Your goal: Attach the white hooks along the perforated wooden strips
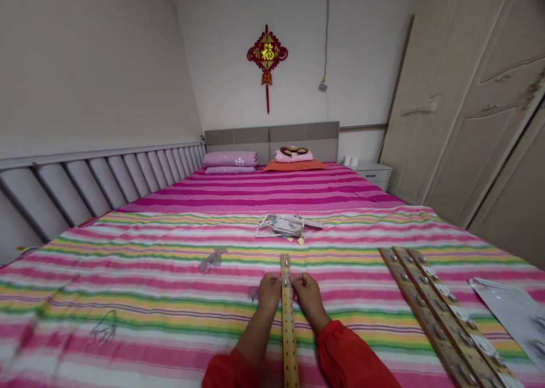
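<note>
A narrow wooden strip [288, 325] with rows of small holes lies lengthwise on the striped cloth in front of me. Two small shiny metal pieces [285, 282] sit near its far end. My left hand [269, 291] is closed at the strip's left edge, its fingertips beside the nearer metal piece. Opposite it, my right hand [307, 295] is closed in a pinch at the right edge. What the fingertips hold, if anything, is too small to make out.
To the right lie several wooden strips [430, 305] bearing metal pieces and white loops, beside a clear plastic bag [511, 314]. Ahead is a plastic packet [283, 225]. Crumpled plastic [212, 261] and a thin tangled cord [104, 327] lie leftward. A railing [97, 178] borders the bed.
</note>
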A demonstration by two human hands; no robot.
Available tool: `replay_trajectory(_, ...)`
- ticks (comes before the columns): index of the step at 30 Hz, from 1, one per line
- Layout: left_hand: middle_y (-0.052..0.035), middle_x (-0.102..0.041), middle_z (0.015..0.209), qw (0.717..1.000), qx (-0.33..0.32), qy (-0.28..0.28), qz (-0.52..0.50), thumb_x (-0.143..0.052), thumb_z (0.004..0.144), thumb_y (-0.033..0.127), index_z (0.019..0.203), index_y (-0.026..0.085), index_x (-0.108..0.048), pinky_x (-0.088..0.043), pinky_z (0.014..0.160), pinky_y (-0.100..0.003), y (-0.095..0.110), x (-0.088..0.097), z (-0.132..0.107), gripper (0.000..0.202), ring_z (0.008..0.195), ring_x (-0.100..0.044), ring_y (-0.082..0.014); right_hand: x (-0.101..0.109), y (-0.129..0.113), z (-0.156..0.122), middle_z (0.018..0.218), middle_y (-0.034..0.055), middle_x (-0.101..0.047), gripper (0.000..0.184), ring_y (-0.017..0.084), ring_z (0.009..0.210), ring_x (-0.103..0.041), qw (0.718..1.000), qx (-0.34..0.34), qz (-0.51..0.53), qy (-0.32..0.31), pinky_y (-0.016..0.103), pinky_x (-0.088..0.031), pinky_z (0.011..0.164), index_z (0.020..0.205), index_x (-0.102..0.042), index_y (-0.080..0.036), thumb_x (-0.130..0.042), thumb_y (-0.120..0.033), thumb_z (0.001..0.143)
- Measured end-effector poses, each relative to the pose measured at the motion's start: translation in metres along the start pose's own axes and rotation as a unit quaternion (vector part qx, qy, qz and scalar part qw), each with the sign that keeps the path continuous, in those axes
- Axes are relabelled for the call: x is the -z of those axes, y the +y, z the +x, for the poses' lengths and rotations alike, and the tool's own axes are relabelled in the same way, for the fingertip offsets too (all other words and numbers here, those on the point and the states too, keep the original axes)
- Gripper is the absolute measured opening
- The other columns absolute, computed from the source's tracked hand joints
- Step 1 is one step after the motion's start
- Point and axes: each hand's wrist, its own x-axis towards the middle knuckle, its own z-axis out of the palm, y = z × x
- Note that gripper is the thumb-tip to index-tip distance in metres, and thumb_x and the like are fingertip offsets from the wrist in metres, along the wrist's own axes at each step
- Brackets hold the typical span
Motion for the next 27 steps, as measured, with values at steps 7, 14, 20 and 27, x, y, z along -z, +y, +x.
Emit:
replay_trajectory(7,-0.0038,-0.061,0.075,0.979,-0.179,0.062,0.082,-0.051,0.068,0.022,0.077,0.018,-0.063,-0.047,0.070,-0.030,-0.006,0.060,-0.022,0.015,0.072,-0.058,-0.0184,0.012,-0.011,-0.024,0.037,-0.0062,-0.047,0.035,0.008,0.034,-0.039,1.000,0.001,0.021,-0.006,0.021,-0.027,0.036,0.057,-0.052,-0.020,-0.067,-0.051,0.066)
replay_trajectory(14,-0.0047,-0.059,0.083,0.934,-0.278,0.076,0.214,-0.053,0.064,0.014,0.093,0.018,-0.068,-0.047,0.079,-0.034,-0.023,0.090,-0.026,0.034,0.083,-0.058,-0.0213,0.017,-0.011,-0.054,0.037,-0.0061,-0.047,0.036,0.008,0.033,-0.036,0.998,-0.018,0.048,0.019,0.021,-0.024,0.036,0.059,-0.054,-0.020,-0.069,-0.052,0.064)
replay_trajectory(20,-0.0043,-0.059,0.070,0.955,-0.233,0.118,0.138,-0.061,0.068,0.033,0.066,0.020,-0.065,-0.046,0.071,-0.033,-0.016,0.090,-0.019,0.014,0.070,-0.057,-0.0207,0.022,-0.007,-0.071,0.036,-0.0064,-0.046,0.039,0.007,0.033,-0.035,0.998,-0.019,0.056,0.014,0.021,-0.023,0.038,0.056,-0.052,-0.019,-0.070,-0.054,0.063)
replay_trajectory(27,-0.0007,-0.064,0.060,0.987,-0.019,0.065,-0.147,-0.078,0.045,0.051,0.066,0.016,-0.064,-0.043,0.054,-0.025,0.007,0.095,-0.049,0.042,0.057,-0.056,-0.0142,0.022,-0.017,-0.092,0.039,-0.0059,-0.046,0.036,0.006,0.034,-0.034,0.998,-0.026,0.062,0.010,0.020,-0.021,0.038,0.058,-0.056,-0.019,-0.071,-0.051,0.064)
